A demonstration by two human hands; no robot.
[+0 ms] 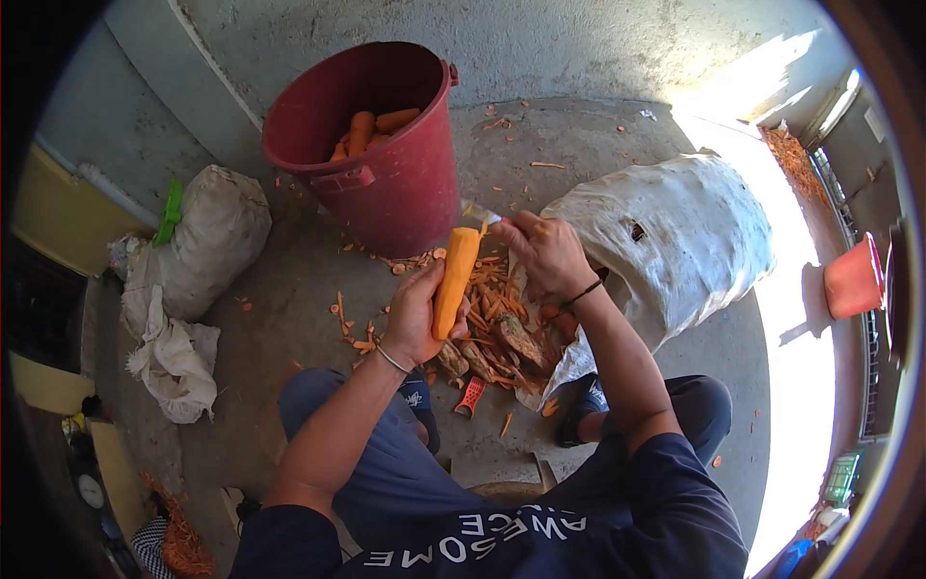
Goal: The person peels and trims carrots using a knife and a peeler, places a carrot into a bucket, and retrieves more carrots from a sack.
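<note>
A peeled orange carrot [456,282] slants upward in my left hand [417,314], whose fingers wrap around its lower half. My right hand [550,253] is closed on a small knife [479,212]; its short metal blade lies by the carrot's top end. Part of the knife is hidden by the fingers. Beneath both hands, carrot peelings [497,299] and several rough, unpeeled roots [521,340] lie in a heap on the floor. A red slotted tool [470,397] rests near my left foot.
A large red bucket [400,198] with carrots [362,130] inside stands ahead. To the right lies a big white sack [675,236], its mouth towards the heap. Another sack [217,236] leans at left. A smaller red bucket [853,280] is far right, beside sunlit floor.
</note>
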